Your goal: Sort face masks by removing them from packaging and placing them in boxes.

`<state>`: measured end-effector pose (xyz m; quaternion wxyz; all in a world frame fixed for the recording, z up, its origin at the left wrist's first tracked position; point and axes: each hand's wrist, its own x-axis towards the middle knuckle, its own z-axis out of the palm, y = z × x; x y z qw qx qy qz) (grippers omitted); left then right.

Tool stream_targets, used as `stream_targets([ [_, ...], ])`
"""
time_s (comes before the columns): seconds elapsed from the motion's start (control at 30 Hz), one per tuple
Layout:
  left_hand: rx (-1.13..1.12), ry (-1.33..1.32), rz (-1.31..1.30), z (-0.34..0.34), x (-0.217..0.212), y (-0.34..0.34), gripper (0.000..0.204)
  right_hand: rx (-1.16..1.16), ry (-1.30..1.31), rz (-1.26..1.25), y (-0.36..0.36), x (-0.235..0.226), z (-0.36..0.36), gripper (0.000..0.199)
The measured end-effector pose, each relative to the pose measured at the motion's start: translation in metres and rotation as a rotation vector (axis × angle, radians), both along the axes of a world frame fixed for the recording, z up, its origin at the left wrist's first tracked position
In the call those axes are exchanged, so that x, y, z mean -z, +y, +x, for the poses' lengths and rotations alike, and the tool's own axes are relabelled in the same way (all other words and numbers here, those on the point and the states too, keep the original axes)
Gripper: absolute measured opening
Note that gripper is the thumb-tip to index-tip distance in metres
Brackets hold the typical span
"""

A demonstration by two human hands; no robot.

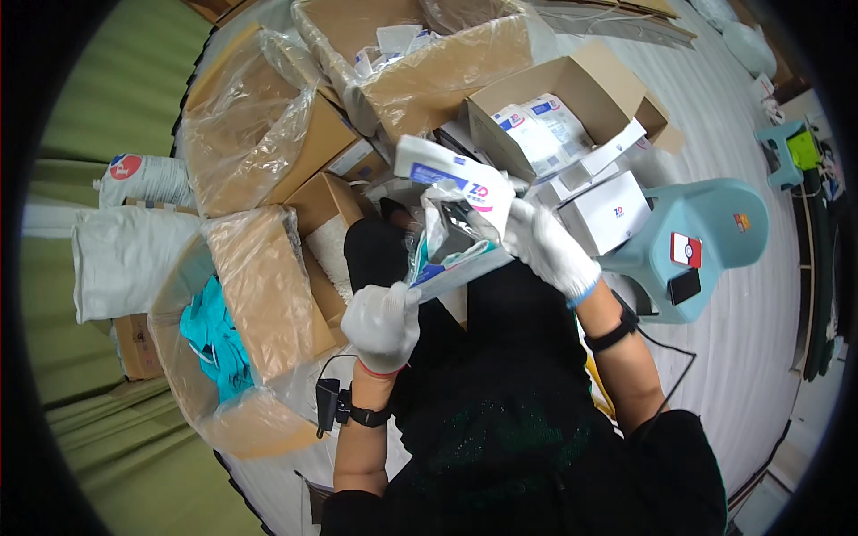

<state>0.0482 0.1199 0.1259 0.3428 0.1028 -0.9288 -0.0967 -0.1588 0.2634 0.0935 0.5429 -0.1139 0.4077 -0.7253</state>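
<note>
Both my hands wear white knit gloves. Between them, above my lap, is a white printed package [463, 273] with blue and magenta marks, its mouth spread and a flap standing up at the far side. Inside it show crinkled clear plastic, something dark grey [458, 223] and a bit of teal; their exact kind is hard to make out. My left hand [382, 328] is closed on the package's near left corner. My right hand [547, 248] grips its right side, the fingertips partly hidden behind the flap.
A plastic-lined carton holding teal cloth [214, 339] stands at left. Ahead are more lined cartons [420, 98] and an open carton with white packets [543, 134]. A white box [608, 214] sits beside a pale blue chair [715, 232] bearing a red-and-white box and a black phone-like slab.
</note>
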Motion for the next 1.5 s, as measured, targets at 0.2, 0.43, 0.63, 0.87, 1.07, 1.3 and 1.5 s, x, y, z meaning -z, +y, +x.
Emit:
stream_targets([
  [0.2,-0.009,0.109,0.037,-0.015,-0.003,-0.004,0.005,-0.131,0.629,0.297,0.014,-0.009,0.019,0.019],
  [0.43,0.012,0.436,0.634,-0.018,-0.008,0.021,0.023,-0.3,0.287,-0.089,0.009,-0.001,0.017,0.039],
  [0.63,-0.055,0.526,1.179,-0.005,0.01,0.016,0.029,-0.428,0.231,-0.05,0.012,-0.018,0.033,0.043],
  [0.87,-0.182,0.171,0.876,0.004,-0.035,-0.024,0.023,-0.195,1.083,-0.021,0.019,-0.011,0.031,0.048],
  [1.07,0.029,-0.36,0.731,-0.013,-0.042,-0.027,0.021,-0.331,1.22,-0.027,0.017,-0.026,0.024,0.046],
  [1.3,0.114,-0.467,0.924,-0.003,-0.033,-0.028,0.027,-0.276,1.144,0.031,0.009,-0.022,0.028,0.032],
  [1.5,-0.027,-0.101,0.695,0.006,-0.005,-0.043,0.022,-0.182,1.055,0.052,0.015,0.002,0.024,0.023],
])
